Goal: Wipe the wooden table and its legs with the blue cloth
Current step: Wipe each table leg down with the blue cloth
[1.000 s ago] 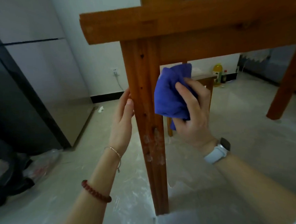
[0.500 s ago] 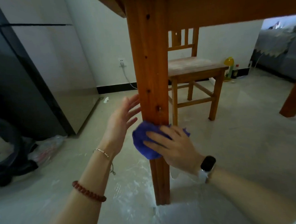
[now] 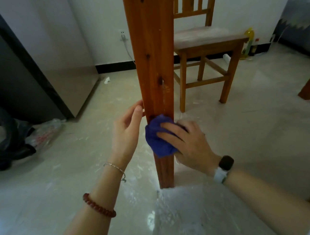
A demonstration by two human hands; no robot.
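right hand (image 3: 188, 142) is pressing the bunched blue cloth (image 3: 158, 140) against the lower front of the wooden counter leg (image 3: 152, 64), its grip spread over the cloth with fingers gently curved; left hand (image 3: 126, 132) is resting against the leg's left edge, fingers relaxed and holding nothing. a wooden chair (image 3: 208, 50) is standing behind the leg; a plastic bag (image 3: 44, 131) is lying on the floor (image 3: 256, 122) at left.
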